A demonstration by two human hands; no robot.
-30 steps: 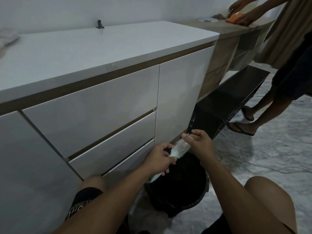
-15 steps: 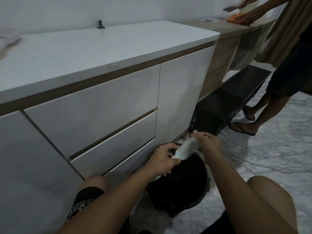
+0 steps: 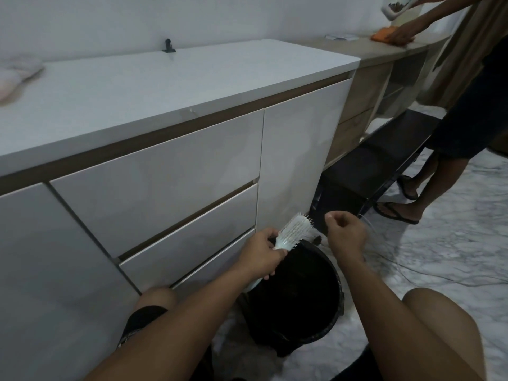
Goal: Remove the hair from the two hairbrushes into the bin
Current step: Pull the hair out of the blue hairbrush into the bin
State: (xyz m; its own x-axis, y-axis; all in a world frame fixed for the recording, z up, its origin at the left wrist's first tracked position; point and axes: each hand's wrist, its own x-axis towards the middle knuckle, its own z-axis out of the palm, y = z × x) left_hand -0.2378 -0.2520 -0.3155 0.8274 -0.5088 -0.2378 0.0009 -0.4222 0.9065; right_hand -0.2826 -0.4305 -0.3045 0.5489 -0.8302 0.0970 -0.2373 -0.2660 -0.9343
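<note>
One white plastic bristled hairbrush (image 3: pixel 292 235) sits gripped in the left hand (image 3: pixel 261 255) above one black round bin (image 3: pixel 324 312); beside it, the right hand (image 3: pixel 347 235) pinches closed, perhaps on hair.

I can't read any text, label, brand or number here. The shorts (image 3: pixel 143 321) on my left leg carry a pale print at the hem, too dark and blurred to make out.
</note>
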